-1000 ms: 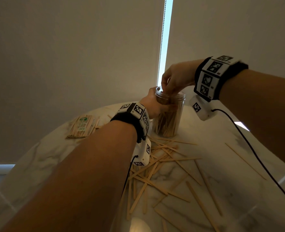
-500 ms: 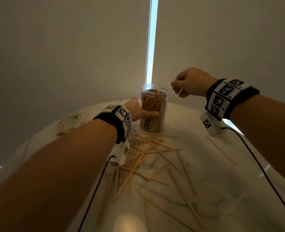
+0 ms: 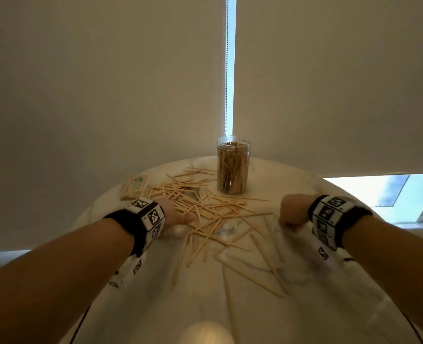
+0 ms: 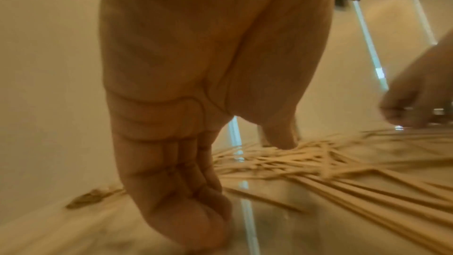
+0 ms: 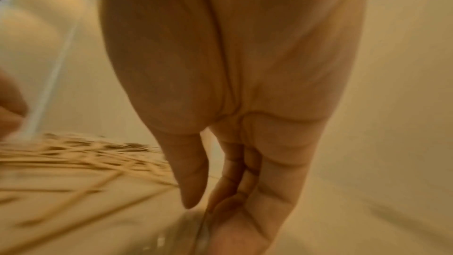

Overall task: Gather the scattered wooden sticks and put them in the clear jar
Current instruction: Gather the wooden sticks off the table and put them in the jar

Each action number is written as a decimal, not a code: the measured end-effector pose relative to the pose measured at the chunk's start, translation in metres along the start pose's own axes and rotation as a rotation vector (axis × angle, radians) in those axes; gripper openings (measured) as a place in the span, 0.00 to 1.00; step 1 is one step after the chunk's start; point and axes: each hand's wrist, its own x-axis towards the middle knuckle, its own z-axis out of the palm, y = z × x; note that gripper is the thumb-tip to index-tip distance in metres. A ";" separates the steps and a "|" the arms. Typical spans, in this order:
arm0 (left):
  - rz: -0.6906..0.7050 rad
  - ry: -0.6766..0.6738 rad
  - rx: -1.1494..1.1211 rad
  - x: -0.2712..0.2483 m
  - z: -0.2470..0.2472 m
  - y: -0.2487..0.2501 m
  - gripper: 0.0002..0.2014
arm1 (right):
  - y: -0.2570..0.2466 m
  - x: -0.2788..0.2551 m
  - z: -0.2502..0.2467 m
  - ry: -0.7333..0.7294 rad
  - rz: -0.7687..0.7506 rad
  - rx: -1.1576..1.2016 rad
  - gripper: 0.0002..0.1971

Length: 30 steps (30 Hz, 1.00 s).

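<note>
On either flank of the stick pile sit both hands, edge-down on the worktop. Left hand has fingers straight and together, thumb dipping into the sticks; right hand likewise straight-fingered w/ nothing held, just beside the pile's right edge. Prob. set like two walls so they can sweep the sticks inward into one bundle. Clear jar stands upright behind the pile, already packed w/ sticks. Wrapped packet lies far left.

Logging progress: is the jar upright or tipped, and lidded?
Upright and unlidded: the jar stands on the table with an open mouth, sticks standing inside.
</note>
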 end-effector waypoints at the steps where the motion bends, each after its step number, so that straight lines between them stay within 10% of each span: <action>1: 0.018 0.003 0.009 -0.004 0.007 0.007 0.39 | -0.013 -0.004 0.004 0.043 -0.058 0.059 0.08; 10: 0.097 0.118 -0.141 -0.034 0.033 0.050 0.20 | -0.100 -0.084 0.022 -0.024 -0.282 0.071 0.38; 17: 0.070 0.142 -0.053 -0.045 0.032 0.048 0.12 | -0.111 -0.103 0.030 0.034 -0.294 -0.017 0.25; 23: 0.082 0.168 -0.157 -0.044 0.039 0.049 0.35 | -0.097 -0.112 0.026 0.050 -0.250 -0.094 0.16; 30: 0.091 0.161 0.016 -0.043 0.034 0.051 0.15 | -0.089 -0.113 0.033 0.046 -0.201 0.001 0.18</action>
